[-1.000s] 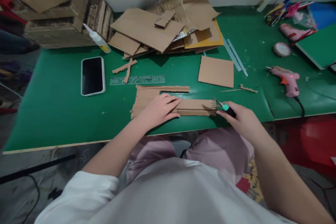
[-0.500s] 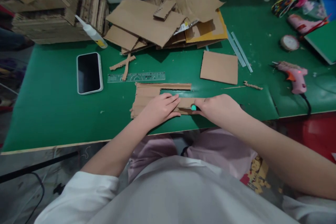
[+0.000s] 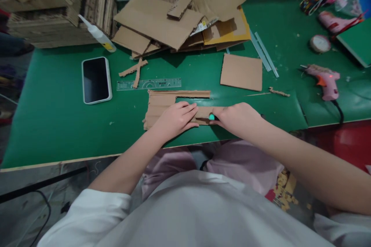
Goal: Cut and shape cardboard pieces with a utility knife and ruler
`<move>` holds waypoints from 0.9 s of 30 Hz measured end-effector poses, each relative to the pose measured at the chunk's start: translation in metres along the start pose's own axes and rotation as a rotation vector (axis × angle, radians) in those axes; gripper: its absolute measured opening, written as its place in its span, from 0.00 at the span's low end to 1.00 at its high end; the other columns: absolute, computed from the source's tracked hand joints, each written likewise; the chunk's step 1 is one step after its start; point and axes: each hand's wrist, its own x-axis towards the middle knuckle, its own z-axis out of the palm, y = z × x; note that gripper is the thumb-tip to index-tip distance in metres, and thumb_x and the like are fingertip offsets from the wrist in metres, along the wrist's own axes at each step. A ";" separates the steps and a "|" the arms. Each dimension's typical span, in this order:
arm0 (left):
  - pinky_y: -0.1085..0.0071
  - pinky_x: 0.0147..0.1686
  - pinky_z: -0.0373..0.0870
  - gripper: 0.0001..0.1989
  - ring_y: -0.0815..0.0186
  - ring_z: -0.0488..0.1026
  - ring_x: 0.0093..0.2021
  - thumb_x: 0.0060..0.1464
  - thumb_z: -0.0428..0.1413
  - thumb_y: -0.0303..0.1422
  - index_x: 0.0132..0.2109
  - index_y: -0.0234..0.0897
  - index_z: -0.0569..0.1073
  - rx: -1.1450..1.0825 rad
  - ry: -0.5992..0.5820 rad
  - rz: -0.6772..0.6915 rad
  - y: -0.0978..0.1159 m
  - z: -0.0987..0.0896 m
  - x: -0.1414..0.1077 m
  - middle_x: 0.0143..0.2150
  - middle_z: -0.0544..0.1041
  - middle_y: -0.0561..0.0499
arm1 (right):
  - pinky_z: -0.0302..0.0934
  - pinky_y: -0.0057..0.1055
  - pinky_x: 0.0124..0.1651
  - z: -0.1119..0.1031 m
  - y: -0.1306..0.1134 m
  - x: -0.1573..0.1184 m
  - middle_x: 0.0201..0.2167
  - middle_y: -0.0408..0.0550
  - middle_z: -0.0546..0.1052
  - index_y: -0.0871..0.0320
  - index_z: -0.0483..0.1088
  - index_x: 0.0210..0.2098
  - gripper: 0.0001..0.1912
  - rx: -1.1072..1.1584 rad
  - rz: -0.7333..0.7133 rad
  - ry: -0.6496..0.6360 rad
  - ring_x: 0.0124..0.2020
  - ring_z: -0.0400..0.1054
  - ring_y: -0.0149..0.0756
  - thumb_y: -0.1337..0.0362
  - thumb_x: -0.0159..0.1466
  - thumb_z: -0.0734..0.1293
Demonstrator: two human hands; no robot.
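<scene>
A piece of brown corrugated cardboard [image 3: 159, 104] lies flat on the green table, with a long slot opening to the right between its upper strip and lower part. My left hand [image 3: 181, 117] presses down on its lower part, palm down with fingers stretched out. My right hand [image 3: 234, 117] is closed around a craft knife [image 3: 211, 117], of which only the rounded green end and a thin blade show. The blade meets the cardboard along a cut just right of my left fingers. The knife's handle is hidden in my fist.
Behind lie a clear ruler [image 3: 165, 83], a phone [image 3: 96, 80], a cardboard rectangle [image 3: 241, 72] and a pile of cardboard [image 3: 159, 19]. A glue bottle [image 3: 98, 34] leans at a stack of cardboard [image 3: 43, 27]. At right rests a pink glue gun [image 3: 327, 81] with a cord.
My right hand has drawn the knife slightly left along the cardboard, closer to my left hand. My left hand stays pressed in place. The whole view has shifted a little.
</scene>
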 end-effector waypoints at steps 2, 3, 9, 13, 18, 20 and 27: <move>0.61 0.46 0.71 0.22 0.58 0.72 0.44 0.56 0.54 0.42 0.48 0.25 0.72 0.005 0.010 0.007 0.000 0.001 0.000 0.48 0.76 0.38 | 0.42 0.27 0.22 0.000 0.000 -0.001 0.25 0.51 0.77 0.59 0.69 0.39 0.19 0.008 0.003 0.001 0.26 0.73 0.42 0.51 0.66 0.55; 0.61 0.46 0.71 0.22 0.59 0.72 0.44 0.56 0.54 0.42 0.48 0.25 0.72 0.002 0.013 0.008 -0.001 0.001 0.000 0.48 0.76 0.38 | 0.42 0.27 0.22 -0.001 0.000 -0.001 0.24 0.51 0.77 0.59 0.69 0.40 0.19 0.009 0.005 -0.003 0.26 0.73 0.42 0.51 0.66 0.55; 0.61 0.46 0.72 0.22 0.58 0.72 0.44 0.56 0.54 0.42 0.48 0.25 0.72 -0.005 0.007 0.005 -0.001 0.001 0.000 0.48 0.76 0.38 | 0.40 0.28 0.22 -0.004 0.001 -0.003 0.21 0.51 0.76 0.58 0.69 0.40 0.20 -0.010 0.013 -0.023 0.26 0.73 0.42 0.50 0.66 0.55; 0.61 0.47 0.71 0.22 0.58 0.72 0.45 0.56 0.54 0.42 0.49 0.27 0.71 -0.036 -0.003 -0.018 -0.001 0.001 -0.001 0.49 0.76 0.38 | 0.41 0.27 0.22 -0.004 0.001 -0.002 0.22 0.51 0.76 0.58 0.69 0.40 0.20 -0.004 0.017 -0.026 0.26 0.73 0.42 0.50 0.66 0.55; 0.60 0.48 0.71 0.22 0.59 0.72 0.46 0.56 0.55 0.41 0.50 0.28 0.71 -0.066 0.002 -0.023 -0.002 0.002 -0.002 0.49 0.76 0.38 | 0.40 0.28 0.22 -0.001 0.002 -0.002 0.24 0.51 0.76 0.59 0.68 0.40 0.21 0.004 0.026 -0.029 0.27 0.73 0.41 0.49 0.65 0.55; 0.61 0.47 0.71 0.22 0.58 0.72 0.45 0.56 0.55 0.42 0.49 0.27 0.71 -0.044 0.011 -0.015 -0.002 0.002 -0.002 0.48 0.76 0.38 | 0.39 0.29 0.22 0.000 0.001 -0.002 0.25 0.50 0.76 0.59 0.68 0.39 0.20 0.008 0.026 -0.027 0.27 0.73 0.40 0.49 0.65 0.55; 0.61 0.47 0.71 0.22 0.59 0.72 0.45 0.56 0.54 0.42 0.49 0.27 0.71 -0.040 0.004 -0.015 -0.002 0.002 -0.001 0.49 0.76 0.38 | 0.41 0.27 0.23 0.001 -0.001 -0.001 0.23 0.51 0.76 0.60 0.69 0.39 0.20 0.010 0.027 -0.026 0.26 0.73 0.41 0.51 0.66 0.55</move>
